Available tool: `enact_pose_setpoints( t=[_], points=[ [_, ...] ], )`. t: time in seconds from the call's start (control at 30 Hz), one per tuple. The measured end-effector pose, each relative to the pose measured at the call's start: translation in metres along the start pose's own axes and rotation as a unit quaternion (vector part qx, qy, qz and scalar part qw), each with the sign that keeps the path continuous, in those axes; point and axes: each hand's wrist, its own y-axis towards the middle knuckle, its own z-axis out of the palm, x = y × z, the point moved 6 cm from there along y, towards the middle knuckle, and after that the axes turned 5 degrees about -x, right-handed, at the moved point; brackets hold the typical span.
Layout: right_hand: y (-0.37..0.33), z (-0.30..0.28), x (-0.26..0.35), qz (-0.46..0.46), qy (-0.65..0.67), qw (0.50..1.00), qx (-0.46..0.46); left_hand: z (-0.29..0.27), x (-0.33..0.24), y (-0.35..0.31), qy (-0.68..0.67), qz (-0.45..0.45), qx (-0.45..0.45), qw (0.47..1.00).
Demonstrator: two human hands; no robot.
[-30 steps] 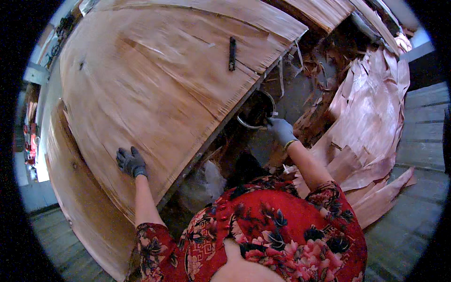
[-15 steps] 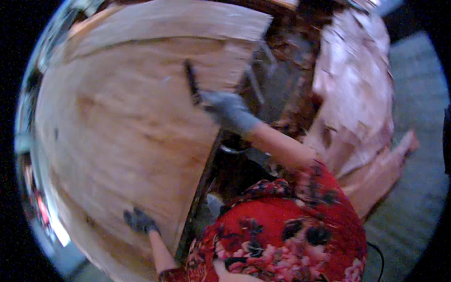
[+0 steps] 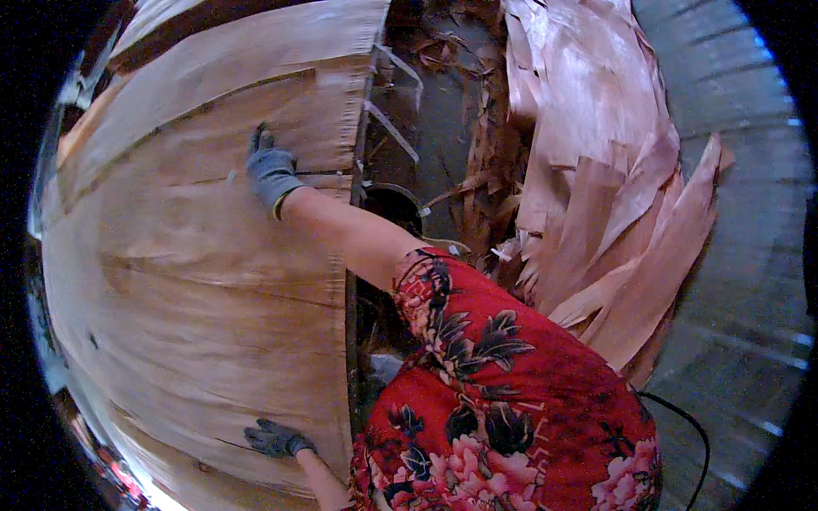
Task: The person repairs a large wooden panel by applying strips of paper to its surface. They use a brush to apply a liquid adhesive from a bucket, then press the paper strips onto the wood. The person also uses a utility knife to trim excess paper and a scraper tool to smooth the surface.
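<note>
Moved: since half a second ago the right hand has slid further left over the big wood sheet, away from the sheet's right edge; the view has swung too, so the sheet now fills the left half.
Right hand: gray-gloved, lying on the upper part of the wood sheet, fingers together and pressed around a small dark tool whose tip shows just above the glove; how tightly they close on it I cannot tell.
Left hand: gray-gloved, flat on the lower part of the wood sheet near its right edge, fingers spread apart, holding nothing.
Wood sheet: thin, pale brown, with long cracks and grain lines running across it; more sheets lie under it, their edges showing at the top left.
Right of the sheet: a dark gap littered with scraps, then a heap of torn reddish wood strips.
Floor: gray boards beyond the heap.
Clothing: red flowered sleeve below the right of the sheet.
</note>
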Motion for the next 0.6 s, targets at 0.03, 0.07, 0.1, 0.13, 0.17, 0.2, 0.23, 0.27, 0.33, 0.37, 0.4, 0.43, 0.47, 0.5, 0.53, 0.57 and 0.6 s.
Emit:
enact_pose_setpoints(
  t=[0.03,0.07,0.1,0.13,0.17,0.2,0.23,0.27,0.33,0.37,0.4,0.43,0.47,0.5,0.53,0.57,0.6],
  points=[
    [0.000,0.004,0.000,0.016,0.026,1.000,0.006,0.003,0.000,0.003,0.011,0.002,0.000,1.000],
    [-0.002,0.007,0.000,0.031,0.017,0.999,-0.032,0.004,0.001,0.006,0.025,0.004,-0.003,1.000],
    [-0.008,0.009,-0.006,0.050,0.003,0.997,-0.067,-0.002,-0.004,0.008,0.036,0.009,0.001,0.999],
    [-0.015,0.010,-0.015,0.071,-0.012,0.992,-0.102,-0.007,-0.008,0.010,0.024,-0.005,0.010,1.000],
    [-0.025,0.014,-0.025,0.079,0.112,0.987,-0.085,-0.028,-0.032,0.010,0.010,-0.020,0.024,0.999],
    [-0.040,0.013,-0.036,0.086,0.236,0.965,-0.070,-0.047,-0.046,0.009,-0.003,-0.035,0.038,0.999],
    [-0.057,0.011,-0.041,0.084,0.359,0.928,-0.053,-0.053,-0.046,0.009,-0.003,-0.042,0.036,0.998],
    [-0.074,0.009,-0.048,0.082,0.475,0.875,-0.037,-0.055,-0.046,0.013,-0.003,-0.046,0.035,0.998],
    [-0.113,0.000,-0.069,0.065,0.672,0.737,-0.008,-0.054,-0.048,0.007,0.025,-0.020,0.066,0.997],
    [-0.141,-0.016,-0.078,-0.046,0.633,0.768,-0.080,-0.051,-0.045,0.008,0.057,0.019,0.093,0.994],
    [-0.163,-0.014,-0.099,-0.066,0.650,0.755,-0.060,-0.035,-0.038,0.014,0.049,0.046,0.057,0.996],
    [-0.185,-0.009,-0.120,-0.085,0.667,0.740,-0.036,-0.018,-0.031,0.020,0.043,0.073,0.021,0.996],
    [-0.207,-0.005,-0.140,-0.103,0.683,0.723,-0.012,-0.003,-0.023,0.025,0.040,0.099,-0.016,0.994],
    [-0.222,0.008,-0.176,-0.107,0.647,0.755,-0.025,-0.001,-0.026,0.029,0.034,0.119,-0.047,0.991],
    [-0.242,0.011,-0.199,-0.112,0.612,0.782,-0.031,-0.005,-0.027,0.027,0.036,0.121,-0.055,0.990],
    [-0.274,0.020,-0.244,-0.063,0.571,0.819,0.003,-0.006,-0.030,0.022,0.034,0.121,-0.054,0.991],
    [-0.326,-0.008,-0.269,0.090,0.621,0.765,0.146,-0.009,-0.025,0.023,0.037,0.123,-0.053,0.990]
  ],
)
